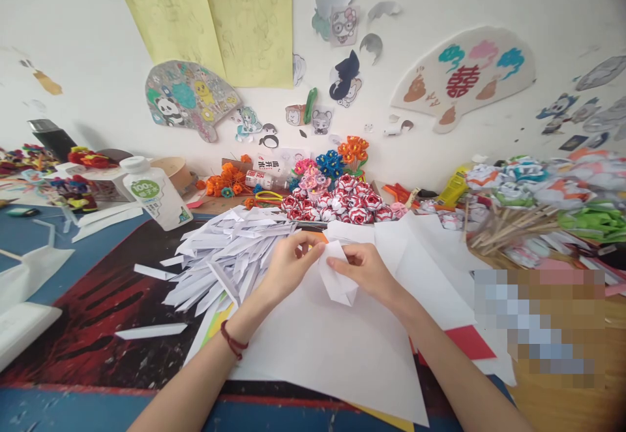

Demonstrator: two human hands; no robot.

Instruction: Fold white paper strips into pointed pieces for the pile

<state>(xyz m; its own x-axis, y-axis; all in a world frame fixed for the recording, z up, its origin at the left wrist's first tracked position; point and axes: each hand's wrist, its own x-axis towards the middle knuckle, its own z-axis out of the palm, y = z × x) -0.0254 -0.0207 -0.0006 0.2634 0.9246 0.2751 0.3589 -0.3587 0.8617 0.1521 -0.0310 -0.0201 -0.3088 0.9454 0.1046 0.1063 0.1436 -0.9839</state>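
Between my two hands a small folded piece of white paper [338, 283] is held up over large white sheets [313, 347]. My left hand [296, 263] pinches its upper left corner between thumb and fingers. On the other side my right hand [366, 267] grips the upper right edge, the thumb lying on the paper's face. The lower end of the piece hangs free and shows a fold line. To the left of my left hand lies a big heap of folded white paper strips [220, 256], with a few loose ones beside it.
Behind the hands stand red-and-white paper flowers [342, 202]. A white bottle [155, 192] is at the left back. Paper flowers on wooden sticks [499, 223] lie to the right, and a red paper piece [470, 342] sits by my right forearm. The wall [313, 106] closes off the back.
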